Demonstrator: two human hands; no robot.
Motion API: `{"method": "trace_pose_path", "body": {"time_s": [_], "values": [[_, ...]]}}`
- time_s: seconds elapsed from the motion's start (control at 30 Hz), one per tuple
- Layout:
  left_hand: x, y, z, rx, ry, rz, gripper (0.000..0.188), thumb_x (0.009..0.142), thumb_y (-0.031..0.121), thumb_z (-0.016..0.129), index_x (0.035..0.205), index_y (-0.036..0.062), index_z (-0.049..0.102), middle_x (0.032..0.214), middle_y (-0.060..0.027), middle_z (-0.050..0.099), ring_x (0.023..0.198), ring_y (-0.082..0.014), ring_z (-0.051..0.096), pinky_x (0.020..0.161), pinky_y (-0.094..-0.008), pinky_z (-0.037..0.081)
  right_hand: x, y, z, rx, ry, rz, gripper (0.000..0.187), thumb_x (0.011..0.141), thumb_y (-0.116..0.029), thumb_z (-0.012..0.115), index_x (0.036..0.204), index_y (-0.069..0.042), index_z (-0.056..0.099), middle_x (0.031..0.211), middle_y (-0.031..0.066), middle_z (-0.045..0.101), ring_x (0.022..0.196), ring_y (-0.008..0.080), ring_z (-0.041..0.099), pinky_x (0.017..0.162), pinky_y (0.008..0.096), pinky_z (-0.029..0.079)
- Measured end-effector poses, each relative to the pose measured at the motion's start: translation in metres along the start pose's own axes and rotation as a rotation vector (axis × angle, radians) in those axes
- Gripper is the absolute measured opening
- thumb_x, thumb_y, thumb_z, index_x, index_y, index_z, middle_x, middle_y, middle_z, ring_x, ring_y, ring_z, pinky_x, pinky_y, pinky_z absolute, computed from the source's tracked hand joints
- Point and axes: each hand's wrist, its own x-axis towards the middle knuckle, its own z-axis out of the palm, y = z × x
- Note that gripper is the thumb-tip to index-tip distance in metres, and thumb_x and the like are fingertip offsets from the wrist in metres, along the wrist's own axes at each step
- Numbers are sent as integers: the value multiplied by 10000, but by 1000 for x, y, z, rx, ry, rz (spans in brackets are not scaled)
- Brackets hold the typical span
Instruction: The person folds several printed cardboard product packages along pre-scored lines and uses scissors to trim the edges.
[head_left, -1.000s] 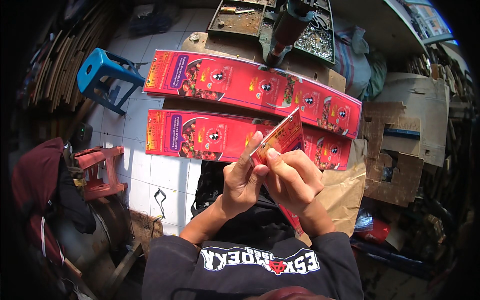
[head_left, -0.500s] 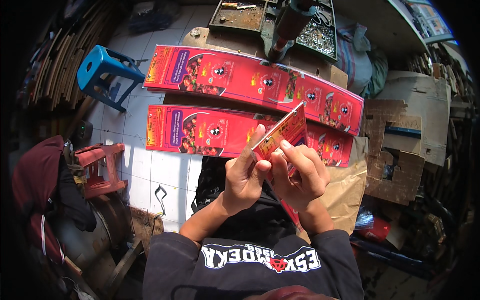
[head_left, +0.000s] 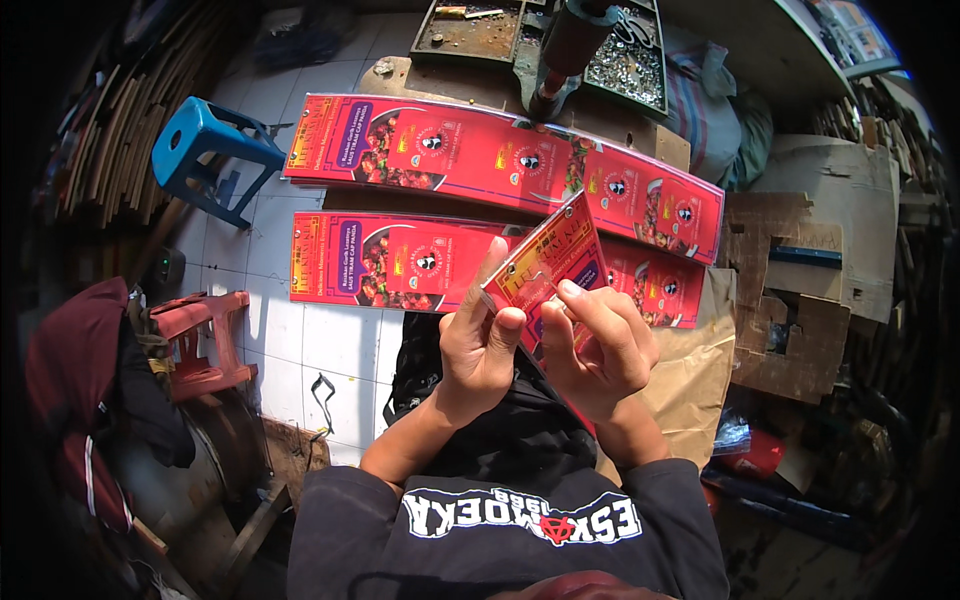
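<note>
Closely pinching a folded red-and-yellow printed cardboard carton (head_left: 548, 262) — left hand (head_left: 480, 340) and right hand (head_left: 598, 345) both clamping its lower edge, holding it tilted above the lap, over two long flat red printed cardboard sheets (head_left: 400, 262) lying on the white tiled floor (head_left: 330, 350) — beside a blue plastic stool (head_left: 215, 150).

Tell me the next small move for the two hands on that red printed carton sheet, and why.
Probably press the fold along the red printed carton sheet with the right hand, while the left hand keeps its grip. Both hands pinch the sheet's near end, tilted up over the lap, the right fingertips on its face. Two matching long red flat sheets lie on the tiled floor beyond.
</note>
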Motion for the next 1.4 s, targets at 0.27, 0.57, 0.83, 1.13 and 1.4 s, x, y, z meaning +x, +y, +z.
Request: {"method": "trace_pose_path", "body": {"time_s": [0.27, 0.57, 0.83, 1.13, 1.4], "values": [[0, -4, 1, -27, 35, 85, 563, 964, 214, 521, 1412, -32, 287, 1156, -145, 603, 941, -119, 577, 801, -250, 464, -5, 6, 11, -57, 68, -162, 410, 664, 57, 722, 1062, -8, 645, 739, 72, 612, 595, 193, 626, 482, 275, 491], [-3, 0, 1, -56, -6, 54, 569, 971, 229, 506, 1415, -33, 266, 1231, -138, 544, 1088, -154, 543, 944, -292, 427, -3, 3, 9, -100, 32, -167, 428, 660, 9, 757, 1071, -39, 646, 779, 47, 621, 648, 185, 638, 546, 279, 514], [-5, 1, -3, 18, -31, 72, 559, 980, 230, 484, 1419, -43, 270, 1264, -142, 520, 1100, -160, 537, 939, -292, 434, -2, 0, 10, -130, 17, -196, 389, 666, -9, 755, 1044, -32, 662, 791, 43, 626, 662, 185, 639, 548, 278, 519], [-5, -2, -2, -40, -16, 41, 550, 980, 238, 481, 1404, -55, 289, 1258, -154, 523, 1123, -179, 533, 955, -307, 430, 0, -1, 8, -128, 1, -200, 400, 656, -3, 753, 1044, -19, 656, 817, 53, 633, 653, 196, 633, 546, 287, 520], [2, -11, -5, -297, 156, -62, 445, 975, 225, 501, 1307, -58, 414, 1167, -122, 572, 1048, -140, 555, 927, -281, 430, -6, 10, -9, 30, 166, 289, 271, 763, 32, 709, 1025, 0, 648, 888, 133, 664, 721, 170, 642, 635, 264, 504]]}}
